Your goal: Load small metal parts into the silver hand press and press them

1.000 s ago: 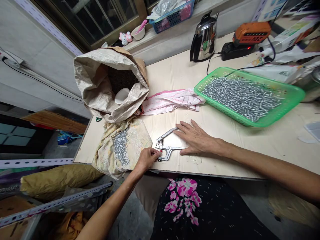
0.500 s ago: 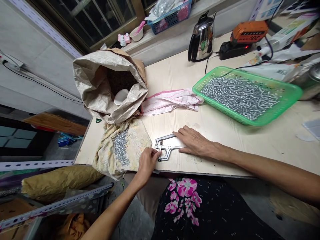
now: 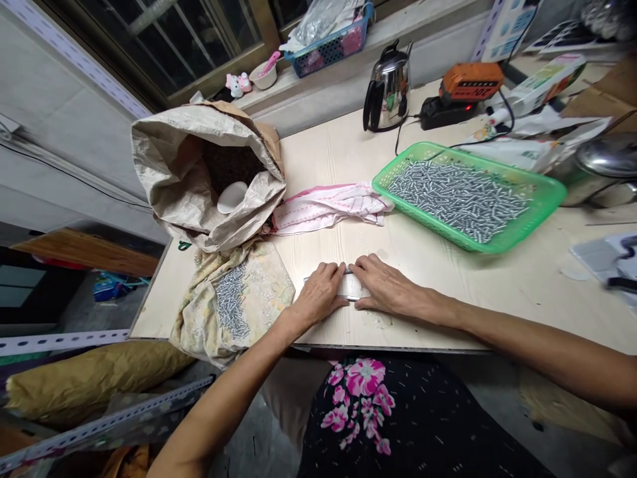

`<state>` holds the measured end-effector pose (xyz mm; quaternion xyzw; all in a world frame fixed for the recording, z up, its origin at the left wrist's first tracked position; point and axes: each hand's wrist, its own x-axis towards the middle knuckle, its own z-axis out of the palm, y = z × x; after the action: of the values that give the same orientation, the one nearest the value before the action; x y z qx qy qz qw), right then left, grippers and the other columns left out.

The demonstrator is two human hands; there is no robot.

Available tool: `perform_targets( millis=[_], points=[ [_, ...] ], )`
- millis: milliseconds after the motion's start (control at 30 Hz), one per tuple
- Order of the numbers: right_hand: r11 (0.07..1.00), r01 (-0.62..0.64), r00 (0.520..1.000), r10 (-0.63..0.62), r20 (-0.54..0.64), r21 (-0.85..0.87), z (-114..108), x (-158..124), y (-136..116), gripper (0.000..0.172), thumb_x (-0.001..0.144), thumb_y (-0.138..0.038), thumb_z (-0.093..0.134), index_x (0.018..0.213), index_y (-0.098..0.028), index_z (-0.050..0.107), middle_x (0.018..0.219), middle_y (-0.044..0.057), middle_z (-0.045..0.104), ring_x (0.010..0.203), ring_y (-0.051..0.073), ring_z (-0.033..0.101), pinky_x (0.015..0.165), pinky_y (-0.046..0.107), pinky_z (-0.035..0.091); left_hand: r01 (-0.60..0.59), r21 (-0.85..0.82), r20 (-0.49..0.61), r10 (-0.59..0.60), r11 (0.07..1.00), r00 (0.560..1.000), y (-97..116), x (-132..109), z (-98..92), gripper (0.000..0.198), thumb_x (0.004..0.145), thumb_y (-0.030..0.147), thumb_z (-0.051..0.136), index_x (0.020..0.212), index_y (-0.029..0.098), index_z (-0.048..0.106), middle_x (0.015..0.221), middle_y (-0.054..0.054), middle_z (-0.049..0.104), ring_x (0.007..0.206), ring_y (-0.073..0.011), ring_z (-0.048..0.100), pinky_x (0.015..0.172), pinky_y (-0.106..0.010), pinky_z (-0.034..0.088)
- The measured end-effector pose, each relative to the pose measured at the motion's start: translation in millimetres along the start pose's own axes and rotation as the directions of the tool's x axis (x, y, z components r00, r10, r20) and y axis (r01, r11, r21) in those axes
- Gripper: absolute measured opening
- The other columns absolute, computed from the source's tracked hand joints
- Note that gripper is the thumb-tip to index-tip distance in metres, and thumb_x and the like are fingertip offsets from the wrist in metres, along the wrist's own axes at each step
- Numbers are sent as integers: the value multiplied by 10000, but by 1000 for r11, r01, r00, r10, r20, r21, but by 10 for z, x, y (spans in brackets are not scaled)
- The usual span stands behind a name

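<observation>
A grey plier-like hand tool (image 3: 352,298) with two long handles lies on the wooden table close to its front edge. My left hand (image 3: 318,292) is wrapped over the tool's head end and hides most of it. At the other end, my right hand (image 3: 381,284) grips around both handles. Only a short stretch of the handles shows between the two hands. To the left, small silver metal pins (image 3: 230,304) lie heaped on a yellowish floral cloth (image 3: 271,282). Many more such pins (image 3: 458,199) fill a green plastic basket (image 3: 540,222) on the right.
A large woven sack (image 3: 174,206) with a white scoop-like piece (image 3: 232,198) inside stands open at the back left. A pink-striped cloth (image 3: 328,211) lies beside it. Behind are a steel kettle (image 3: 389,93) and an orange battery (image 3: 470,82) on a charger. The table edge runs before my lap.
My left hand has gone from pinching at the tool's head to covering it. My right hand stays on the handles. The camera view has shifted slightly.
</observation>
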<state>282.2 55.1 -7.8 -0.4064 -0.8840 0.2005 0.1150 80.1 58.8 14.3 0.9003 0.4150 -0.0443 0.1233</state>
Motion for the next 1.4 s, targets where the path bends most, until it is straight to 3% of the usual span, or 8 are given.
perform_targets(
  millis=[400,600,700,867,967,1200,1300,1400],
  points=[
    [994,78,996,-80,-34,-79,60,7,170,98,885,-260,628,892,-164,607,891,74,590,852,217,517,764,335,383,16,-20,44,-15,1000,999,31,54,26,172,924,345,578,907,174,562,948,-63,586,918,-234,506,801,-361,446],
    [990,110,991,-116,-67,-88,205,30,162,142,935,-201,527,802,-173,568,814,57,577,788,198,498,711,314,353,76,1,17,-76,997,997,77,41,76,173,943,302,547,825,178,576,875,-57,606,893,-225,530,772,-341,458],
    [992,95,992,-102,-72,-85,145,47,184,76,924,-229,552,900,-166,587,909,80,589,842,212,506,741,326,370,123,24,-26,-123,992,992,91,4,127,156,933,309,561,948,159,602,971,-84,642,965,-248,563,811,-363,492],
    [996,73,997,-72,17,-52,-66,111,329,563,794,-539,690,1180,-148,567,1070,131,569,931,274,500,754,366,388,143,19,-283,-132,990,950,305,-200,409,462,959,300,505,1379,132,409,1457,-186,452,1379,-322,378,1071,-505,402],
    [994,72,997,-72,-5,-81,-81,219,441,422,883,-510,589,1120,-162,616,1020,118,592,937,271,489,772,366,368,77,-17,-290,-78,997,954,504,-307,575,513,960,346,497,1414,138,380,1518,-167,391,1456,-333,251,1122,-558,339],
    [977,157,986,-164,-36,-142,-150,620,683,220,946,-305,526,830,-164,647,865,82,624,869,223,485,790,344,329,10,-189,-258,-59,982,964,602,-360,607,447,972,421,454,1330,156,484,1469,-154,470,1431,-309,327,1150,-618,258],
    [974,158,986,-165,-30,-162,-244,695,481,186,934,-303,549,923,-162,670,934,95,618,891,225,478,777,342,319,-1,-228,-269,-62,974,961,591,-367,588,468,963,443,468,1334,158,483,1479,-160,454,1439,-311,308,1156,-625,235],
    [933,327,943,-332,-9,-152,-190,731,21,195,927,-291,572,1076,-206,665,1068,94,592,957,230,454,766,338,307,-7,-242,-275,-62,970,959,607,-371,605,520,949,458,491,1363,144,463,1454,-173,480,1413,-325,352,1144,-613,269]
  ],
)
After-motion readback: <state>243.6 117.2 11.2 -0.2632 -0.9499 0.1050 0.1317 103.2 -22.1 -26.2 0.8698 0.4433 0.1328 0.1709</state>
